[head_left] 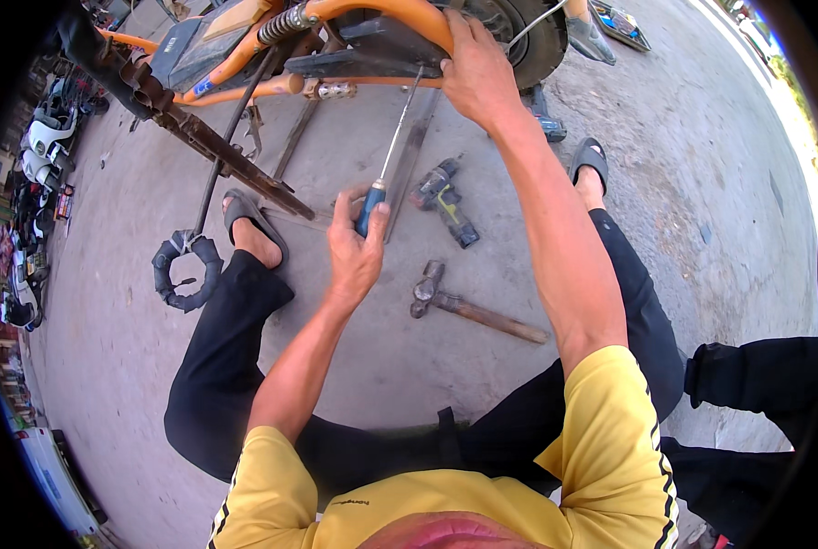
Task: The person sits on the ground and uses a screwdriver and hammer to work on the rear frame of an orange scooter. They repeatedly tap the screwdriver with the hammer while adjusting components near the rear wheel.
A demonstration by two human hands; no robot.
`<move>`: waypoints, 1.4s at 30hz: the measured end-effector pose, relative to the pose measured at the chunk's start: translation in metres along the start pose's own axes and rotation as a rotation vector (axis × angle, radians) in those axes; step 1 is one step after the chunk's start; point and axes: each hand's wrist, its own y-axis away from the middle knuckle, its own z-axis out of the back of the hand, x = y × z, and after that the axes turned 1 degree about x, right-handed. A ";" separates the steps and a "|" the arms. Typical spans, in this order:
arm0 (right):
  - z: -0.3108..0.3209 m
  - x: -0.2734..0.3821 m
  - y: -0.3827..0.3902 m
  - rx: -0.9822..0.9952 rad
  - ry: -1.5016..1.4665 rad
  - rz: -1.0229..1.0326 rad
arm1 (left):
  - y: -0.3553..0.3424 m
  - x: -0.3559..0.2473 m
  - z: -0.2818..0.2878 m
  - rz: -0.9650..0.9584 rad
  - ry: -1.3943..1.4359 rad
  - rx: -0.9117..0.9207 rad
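Note:
My left hand (354, 256) is closed around the blue handle of a long, thin screwdriver (371, 209). Its shaft slants up and away, and the tip lies by the underside of an orange vehicle frame. My right hand (482, 80) rests over the curved orange frame tube (386, 9), beside a black tyre (544, 41); its fingers bend over the tube and are partly hidden at the far side. A coil spring shock absorber (285, 25) sits on the frame to the left.
On the concrete between my legs lie a cordless drill (447, 203) and a wooden-handled hammer (473, 311). A rusty metal bar (235, 165) slants down at left, near a rod with a black ring (189, 271). Parked scooters (47, 146) line the far left. Another person's dark-clad leg (757, 380) is at right.

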 end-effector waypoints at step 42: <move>-0.002 0.000 0.000 -0.032 0.012 -0.027 | -0.030 -0.038 0.021 0.628 0.953 0.325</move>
